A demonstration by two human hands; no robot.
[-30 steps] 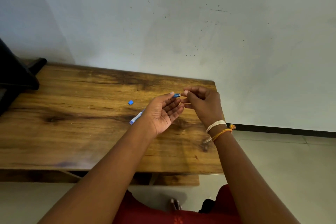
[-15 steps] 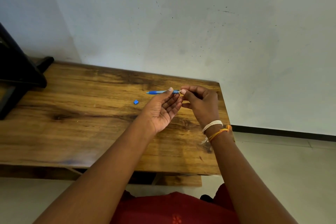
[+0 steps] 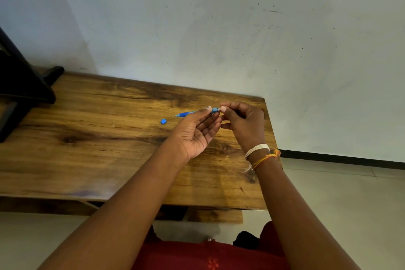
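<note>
Black stand (image 3: pixel 24 85) occupies the far left of the wooden table (image 3: pixel 87 160). Small blue piece (image 3: pixel 163 121) lies on the tabletop, just left of the hands. Blue pen (image 3: pixel 188 113) is held level above the table. Left hand (image 3: pixel 195 133), palm up, pins the barrel under its thumb, fingers nearly straight. Right hand (image 3: pixel 245 123), fingers curled, pinches the pen's right end. Threads (image 3: pixel 257 149) circle the right wrist.

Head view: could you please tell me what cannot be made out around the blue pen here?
- Blue pen, head view: the middle of the barrel is hidden behind fingers of the left hand, and its right end is covered by fingertips of the right hand.
- Small blue piece on the table, head view: too small to identify.
- Black object, head view: cut off by the left edge.
</note>
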